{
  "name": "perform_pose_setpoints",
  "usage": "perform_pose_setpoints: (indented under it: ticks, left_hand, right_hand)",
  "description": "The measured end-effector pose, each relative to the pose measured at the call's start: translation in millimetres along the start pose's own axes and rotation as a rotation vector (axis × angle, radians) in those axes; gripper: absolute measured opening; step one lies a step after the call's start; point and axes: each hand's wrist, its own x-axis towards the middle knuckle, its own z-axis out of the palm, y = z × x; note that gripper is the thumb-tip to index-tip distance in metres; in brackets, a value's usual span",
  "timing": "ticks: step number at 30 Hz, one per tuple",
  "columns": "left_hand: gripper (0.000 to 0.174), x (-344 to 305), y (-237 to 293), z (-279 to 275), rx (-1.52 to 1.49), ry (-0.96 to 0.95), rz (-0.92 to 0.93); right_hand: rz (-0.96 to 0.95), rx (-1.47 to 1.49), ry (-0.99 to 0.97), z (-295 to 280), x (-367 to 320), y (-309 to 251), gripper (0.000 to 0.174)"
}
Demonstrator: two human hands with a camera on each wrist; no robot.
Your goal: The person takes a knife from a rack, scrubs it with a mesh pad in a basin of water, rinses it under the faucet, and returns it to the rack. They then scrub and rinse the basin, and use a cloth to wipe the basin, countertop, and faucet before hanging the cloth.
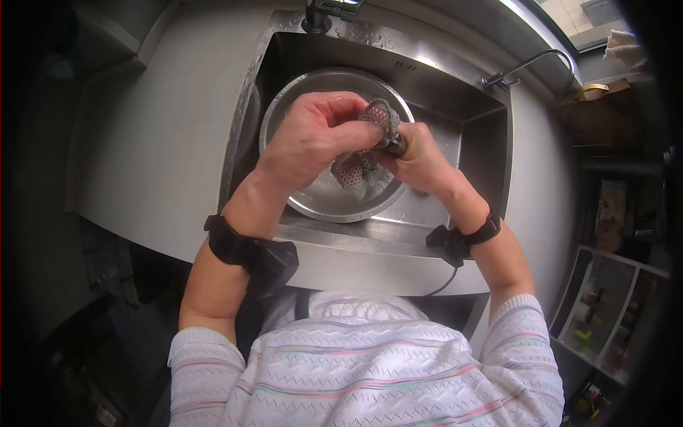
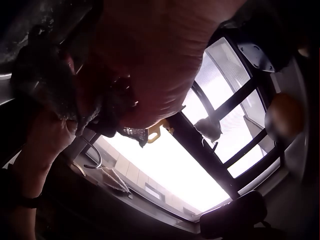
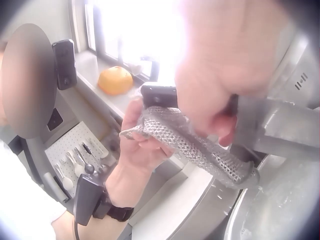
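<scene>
Over a round metal basin, the left hand pinches a grey mesh cloth between thumb and fingers; part of the cloth hangs below. Beside it, the right hand grips a black handle-like object. In the right wrist view the mesh cloth stretches between the left hand and the large right hand. There, a dark end and a flat grey part show on either side of the right hand. The left wrist view is dark around the left hand.
The basin stands in a steel sink with a black faucet behind and a thin curved tap at the right. A pale counter surrounds the sink. An orange object lies on the windowsill; utensils hang on a pegboard.
</scene>
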Motion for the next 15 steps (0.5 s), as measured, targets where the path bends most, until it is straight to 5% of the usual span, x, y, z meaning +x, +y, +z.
perform_pose_setpoints:
  ticks: [15]
  left_hand:
    - [0.015,-3.1,-3.0,-5.6,-0.06,-0.018,0.035]
  right_hand:
    - [0.001,0.066,-0.084,-1.0,1.2,-3.5,0.03]
